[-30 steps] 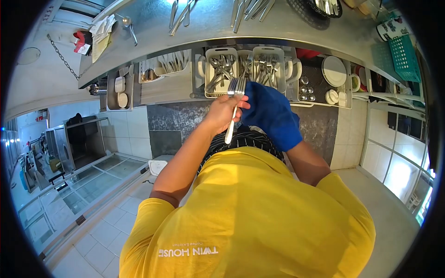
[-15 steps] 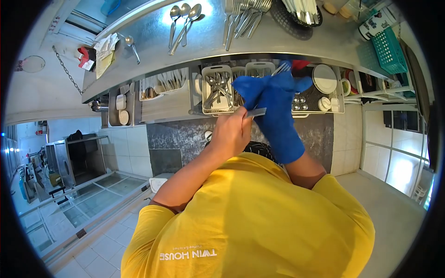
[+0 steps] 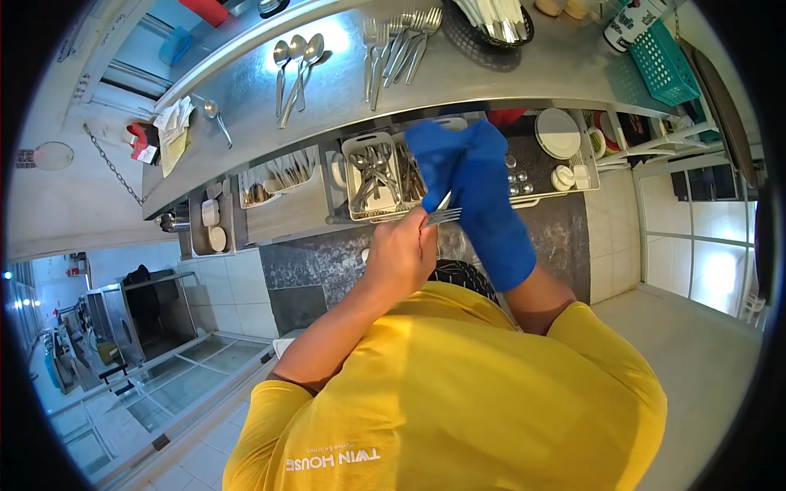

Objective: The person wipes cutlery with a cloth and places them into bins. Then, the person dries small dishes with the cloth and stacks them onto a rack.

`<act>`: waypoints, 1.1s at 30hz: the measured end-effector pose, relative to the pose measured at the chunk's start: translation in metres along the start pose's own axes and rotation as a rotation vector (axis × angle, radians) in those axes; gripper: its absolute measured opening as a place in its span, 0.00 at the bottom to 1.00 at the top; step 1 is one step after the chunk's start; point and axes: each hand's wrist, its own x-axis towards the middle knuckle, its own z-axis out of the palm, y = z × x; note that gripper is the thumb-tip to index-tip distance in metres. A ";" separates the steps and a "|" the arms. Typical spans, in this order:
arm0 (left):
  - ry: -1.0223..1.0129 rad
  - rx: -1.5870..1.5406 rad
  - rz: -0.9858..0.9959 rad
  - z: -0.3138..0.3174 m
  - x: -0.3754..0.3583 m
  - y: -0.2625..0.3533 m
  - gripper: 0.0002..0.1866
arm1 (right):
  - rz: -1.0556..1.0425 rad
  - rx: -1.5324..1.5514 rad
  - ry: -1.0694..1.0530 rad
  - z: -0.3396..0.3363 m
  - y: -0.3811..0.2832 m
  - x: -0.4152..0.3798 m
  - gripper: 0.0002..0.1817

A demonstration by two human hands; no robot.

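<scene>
My left hand [image 3: 401,252] is closed round cutlery, with the tines of a fork [image 3: 444,216] sticking out to its right. A blue cloth [image 3: 494,214] covers my right hand and wrist, so its fingers are hidden. The upper part of the cloth is bunched over the open drawer and meets a metal piece beside my left hand. Beyond, on the steel counter [image 3: 344,90], lie three spoons [image 3: 296,72] and several forks [image 3: 399,47].
Below the counter, a white bin of cutlery [image 3: 374,176] stands left of the cloth. White plates [image 3: 558,134] are at the right. A black basket [image 3: 494,24], a teal basket [image 3: 665,64] and a lone spoon [image 3: 214,114] sit on the counter.
The view has shifted, so the counter items appear lower and further left. The fork tines now show beside my left hand, and the fork tips seen above the cloth are no longer visible.
</scene>
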 end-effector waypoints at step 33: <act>-0.296 -1.215 -1.048 0.031 0.006 -0.105 0.09 | 0.850 0.828 -0.071 -0.018 0.075 -0.052 0.25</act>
